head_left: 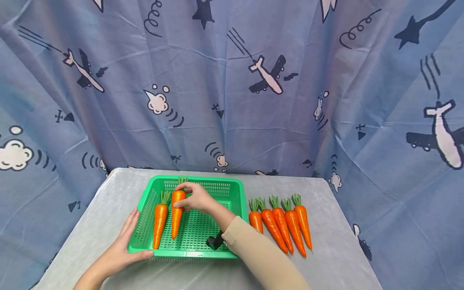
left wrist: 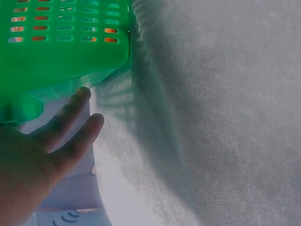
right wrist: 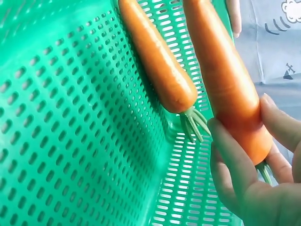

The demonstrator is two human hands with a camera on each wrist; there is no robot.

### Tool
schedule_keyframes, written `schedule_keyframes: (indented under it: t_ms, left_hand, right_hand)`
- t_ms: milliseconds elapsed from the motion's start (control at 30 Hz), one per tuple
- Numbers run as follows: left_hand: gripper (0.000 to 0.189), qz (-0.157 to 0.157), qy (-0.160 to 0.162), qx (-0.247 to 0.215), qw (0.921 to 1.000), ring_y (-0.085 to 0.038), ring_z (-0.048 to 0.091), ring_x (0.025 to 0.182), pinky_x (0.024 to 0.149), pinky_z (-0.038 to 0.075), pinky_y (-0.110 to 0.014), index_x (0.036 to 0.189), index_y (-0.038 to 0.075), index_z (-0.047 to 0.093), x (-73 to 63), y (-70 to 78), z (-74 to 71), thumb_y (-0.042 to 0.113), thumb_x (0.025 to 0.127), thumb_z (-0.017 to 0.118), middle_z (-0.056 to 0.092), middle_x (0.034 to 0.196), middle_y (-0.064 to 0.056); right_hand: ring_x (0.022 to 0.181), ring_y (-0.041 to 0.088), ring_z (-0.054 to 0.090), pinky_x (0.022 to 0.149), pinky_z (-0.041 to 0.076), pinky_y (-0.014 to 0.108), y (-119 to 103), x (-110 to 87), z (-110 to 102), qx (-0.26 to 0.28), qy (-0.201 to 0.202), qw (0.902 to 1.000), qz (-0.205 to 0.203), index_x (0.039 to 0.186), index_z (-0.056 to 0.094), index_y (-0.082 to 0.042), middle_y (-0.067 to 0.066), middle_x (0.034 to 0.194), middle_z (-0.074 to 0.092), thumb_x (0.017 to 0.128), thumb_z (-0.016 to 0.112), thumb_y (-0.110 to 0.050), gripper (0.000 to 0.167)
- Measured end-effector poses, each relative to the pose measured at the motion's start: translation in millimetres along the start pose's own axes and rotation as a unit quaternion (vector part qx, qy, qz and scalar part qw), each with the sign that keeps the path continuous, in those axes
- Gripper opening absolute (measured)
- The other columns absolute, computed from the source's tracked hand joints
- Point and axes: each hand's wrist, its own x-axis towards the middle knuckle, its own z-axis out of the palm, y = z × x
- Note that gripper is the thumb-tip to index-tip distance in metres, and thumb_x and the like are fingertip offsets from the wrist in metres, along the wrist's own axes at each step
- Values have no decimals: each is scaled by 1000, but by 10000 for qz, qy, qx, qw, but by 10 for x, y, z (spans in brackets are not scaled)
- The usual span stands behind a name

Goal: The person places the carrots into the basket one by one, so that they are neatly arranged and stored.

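Observation:
My right hand [head_left: 195, 198] grips an orange carrot [head_left: 177, 209] near its thick end, over the left half of a green plastic basket [head_left: 241, 201]. In the right wrist view, thumb and fingers pinch the held carrot [right wrist: 225, 75] from both sides just below its green stems. A second carrot [head_left: 160, 225] lies in the basket along its left side, stems towards the back. At the basket's front left corner is my left hand [head_left: 117, 251], its fingers extended along the outer left wall and its thumb at the front rim. The left wrist view shows straight fingers [left wrist: 77, 136] beside the basket's wall.
Several more carrots [head_left: 293, 229] lie side by side on the pale grey table cover [head_left: 337, 249], right of the basket. My right forearm [head_left: 261, 253] crosses the basket's front right corner. A blue patterned curtain [head_left: 224, 100] hangs behind the table and at both sides.

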Motion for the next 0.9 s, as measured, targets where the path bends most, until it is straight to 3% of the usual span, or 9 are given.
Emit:
schedule_keyframes:
  t_ms: [67,133,300,433,467,500,567,667,900]
  left_hand:
    - [120,10,11,24,10000,16,0,141,117,23,-32,164,23,-1,-2,4,0,24,80,84,-7,170,2]
    - [120,7,0,3,10000,17,0,140,118,22,-33,164,23,-1,0,11,-3,23,80,84,-7,170,0]
    - [120,12,-26,-120,9999,17,-2,140,110,23,-71,164,21,-1,10,28,-7,22,80,84,-8,170,-5]
    - [119,53,15,-68,10000,16,0,140,114,20,-21,164,21,0,2,33,-1,22,80,84,-6,170,-7]
    - [119,61,15,-66,10000,16,0,140,113,20,-21,164,20,0,2,35,1,22,80,84,-6,170,-7]
    - [119,75,18,-53,10000,17,0,140,114,21,-22,164,20,0,3,36,3,22,80,84,-6,170,-7]
    - [120,61,6,-65,10000,18,0,139,118,25,-47,164,20,-1,8,41,3,22,80,84,-7,170,-6]
    - [120,49,-12,-80,10000,19,0,138,101,25,-78,164,20,-1,15,48,2,22,80,84,-8,170,-4]
    - [121,60,3,-75,10000,19,0,137,100,25,-79,164,19,-1,8,41,9,22,79,84,-8,170,-6]
  right_hand:
    - [85,29,68,74,61,50,14,23,17,-22,-3,10000,1,125,67,-9,15,115,55,79,83,5,51]
    - [85,28,68,74,61,49,25,39,40,-72,1,10000,6,125,67,-9,14,114,55,79,83,5,51]
    - [83,27,68,76,60,51,64,74,123,-204,-35,9997,88,127,65,-6,13,114,55,79,82,5,53]
    - [82,27,68,77,59,54,108,90,192,-300,-58,9993,192,126,65,-5,15,114,56,78,82,7,52]
    - [82,27,68,76,60,53,119,94,206,-359,-52,9991,198,126,65,-5,15,114,56,78,82,7,52]
    - [82,27,68,76,60,53,130,99,220,-408,-42,9989,205,125,65,-5,15,114,56,78,82,7,52]
    - [83,26,68,74,60,52,152,115,243,-473,10,9986,238,124,66,-6,14,111,58,78,82,7,50]
    - [83,25,68,73,61,50,182,139,275,-533,90,9981,295,122,66,-8,12,107,58,78,82,6,49]
    - [83,25,68,70,61,47,229,160,340,-668,135,9969,387,122,66,-8,11,98,62,79,82,6,48]
